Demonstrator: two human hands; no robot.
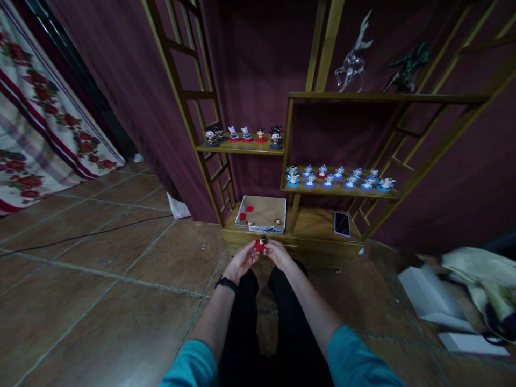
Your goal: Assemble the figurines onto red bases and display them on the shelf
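No text, number or brand can be read here with certainty. On the front wall of the box (pixel 266 229), just beyond the right hand (pixel 279 255), there are small dark marks (whether they are letters, I cannot tell). On the tablet (pixel 342 224), farther to this hand's right, nothing is readable.

Sleeves (pixel 355 355) teal, plain, ending near elbows. Forearms (pixel 310 301) bare. Slim dark band (pixel 226 284) around left wrist (pixel 231 272), details too small to tell. Trousers (pixel 241 333) black, fabric detail lost in shadow.
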